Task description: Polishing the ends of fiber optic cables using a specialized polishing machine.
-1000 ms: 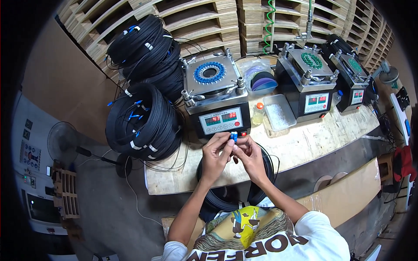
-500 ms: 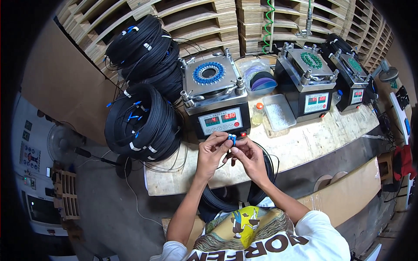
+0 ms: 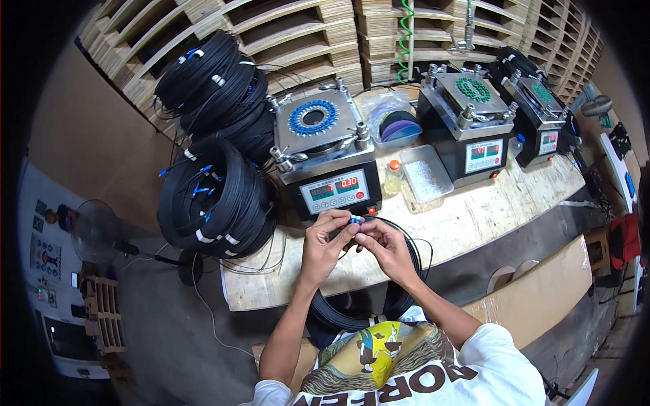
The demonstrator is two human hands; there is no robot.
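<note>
My left hand [image 3: 323,243] pinches a small blue cable connector [image 3: 355,220] with a pale end between thumb and fingertips. From the other side, my right hand [image 3: 384,245] is closed on the same connector, its thumb close to the left one. Both hands are just over the front part of the wooden table. A coil of black cable [image 3: 332,315] hangs below them at the table edge, partly behind my forearms. Beyond the hands stands a polishing machine [image 3: 335,193] with a ring of blue connectors [image 3: 313,118] in its top plate.
Tall coils of black cable [image 3: 217,196] stand on the left. Right of the near machine are a bottle with an orange cap [image 3: 393,177], a clear tray of white bits [image 3: 425,174] and a tub of discs [image 3: 398,128]. Two more machines [image 3: 467,122] hold green connectors. Pallets [image 3: 291,34] rise behind.
The view has shifted slightly, so the machines sit a little farther left. Both hands stay together on the connector, which is now turned and more covered by the fingers.
</note>
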